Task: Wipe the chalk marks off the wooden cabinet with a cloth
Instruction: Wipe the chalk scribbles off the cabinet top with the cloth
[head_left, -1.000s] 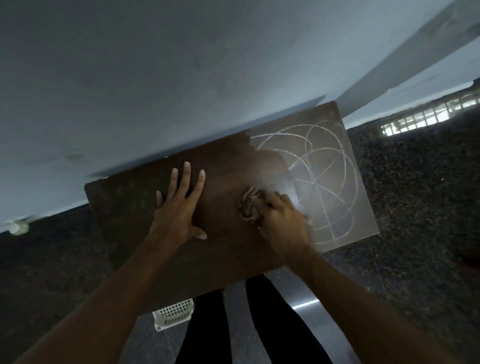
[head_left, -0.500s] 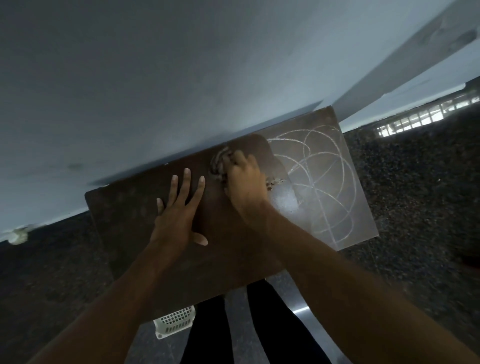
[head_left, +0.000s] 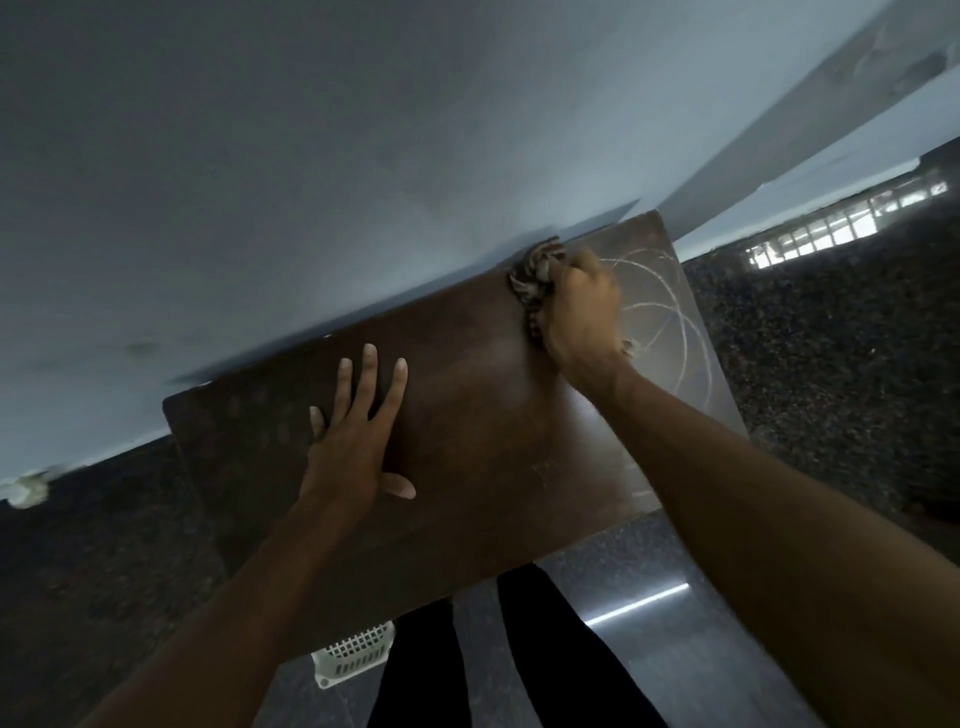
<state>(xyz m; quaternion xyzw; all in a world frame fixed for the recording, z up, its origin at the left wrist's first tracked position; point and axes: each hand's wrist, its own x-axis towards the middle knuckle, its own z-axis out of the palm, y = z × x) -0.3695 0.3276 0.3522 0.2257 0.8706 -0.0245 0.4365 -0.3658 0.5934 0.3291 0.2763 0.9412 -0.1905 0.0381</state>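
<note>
While the left hand (head_left: 353, 447) lies flat, fingers spread, on the near middle of the cabinet (head_left: 467, 519), the right hand (head_left: 582, 306), clenched round the bunched cloth (head_left: 530, 275), has swept up to the cabinet's far edge against the wall (head_left: 363, 182). Cleared wood widens behind it; chalk marks (head_left: 670, 322) remain toward the cabinet's right edge, with open room for strokes.

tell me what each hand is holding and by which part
The right hand grips the bunched cloth around its middle; folds stick out beyond it. The left hand holds nothing and rests flat on the cabinet top.
</note>
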